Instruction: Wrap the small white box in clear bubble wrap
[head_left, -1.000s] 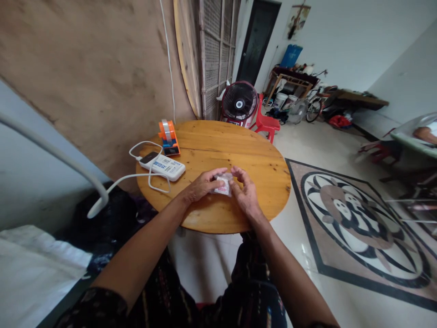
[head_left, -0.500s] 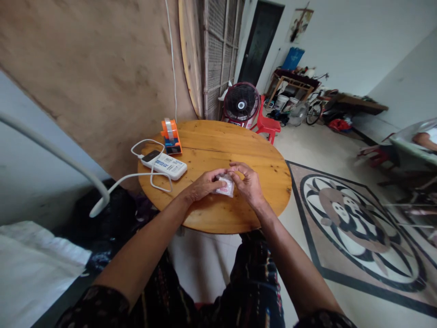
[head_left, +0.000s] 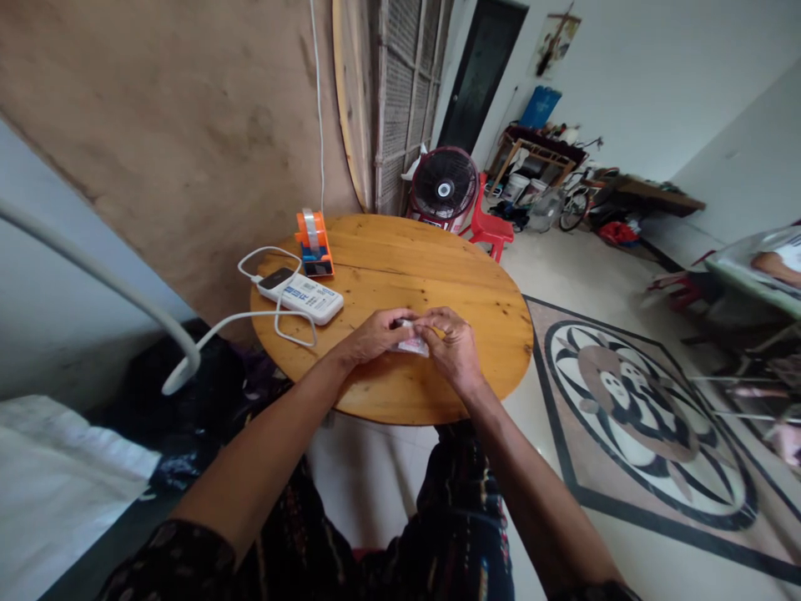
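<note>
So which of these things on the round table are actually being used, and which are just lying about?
In use:
- small packet, pinched between left hand and right hand

Lying about:
- white power bank with its cable
- orange tape dispenser
- fan and red chair behind the table

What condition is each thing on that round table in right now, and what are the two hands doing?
Small packet: pinched between both hands, mostly hidden.
Left hand: gripping the packet.
Right hand: gripping the packet.
Power bank: lying flat, cable plugged in.
Tape dispenser: upright, untouched.
</note>
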Demonstrator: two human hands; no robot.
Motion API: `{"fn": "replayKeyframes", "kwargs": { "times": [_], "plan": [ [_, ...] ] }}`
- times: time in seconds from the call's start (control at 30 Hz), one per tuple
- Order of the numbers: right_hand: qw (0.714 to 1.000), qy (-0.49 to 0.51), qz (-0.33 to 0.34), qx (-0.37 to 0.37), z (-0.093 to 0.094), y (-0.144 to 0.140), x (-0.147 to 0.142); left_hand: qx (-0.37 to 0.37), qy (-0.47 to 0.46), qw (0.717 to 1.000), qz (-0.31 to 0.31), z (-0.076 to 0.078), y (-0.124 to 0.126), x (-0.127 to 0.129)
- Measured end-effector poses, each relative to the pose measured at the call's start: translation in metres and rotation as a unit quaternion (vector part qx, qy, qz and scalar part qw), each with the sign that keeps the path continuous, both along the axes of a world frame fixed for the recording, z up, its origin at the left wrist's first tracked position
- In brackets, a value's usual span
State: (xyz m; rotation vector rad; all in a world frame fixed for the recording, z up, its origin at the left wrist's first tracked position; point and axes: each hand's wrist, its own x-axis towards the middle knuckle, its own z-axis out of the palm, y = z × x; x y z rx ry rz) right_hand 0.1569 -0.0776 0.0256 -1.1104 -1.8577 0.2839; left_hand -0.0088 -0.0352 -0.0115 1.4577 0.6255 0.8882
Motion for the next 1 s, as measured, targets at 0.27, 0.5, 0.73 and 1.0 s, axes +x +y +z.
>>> {"fn": "replayKeyframes", "kwargs": {
  "times": [0.27,0.5,0.73,1.0],
  "plan": [
    [0.998,0.053,-0.037,0.011,-0.016,-0.014,-0.011,0.053,0.045,0.997,0.023,0.003,-0.003,-0.002],
    [0.998,0.02,-0.037,0.04,-0.027,-0.019,-0.011,-0.009,0.014,0.999,-0.035,0.001,0.002,-0.01],
    [0.998,0.011,-0.028,0.057,-0.033,-0.013,-0.008,-0.022,-0.002,1.0,-0.017,-0.001,0.003,-0.012],
    [0.987,-0.143,-0.028,0.065,-0.029,-0.015,0.004,-0.01,-0.015,0.999,-0.028,-0.007,0.006,-0.013]
  ]
}}
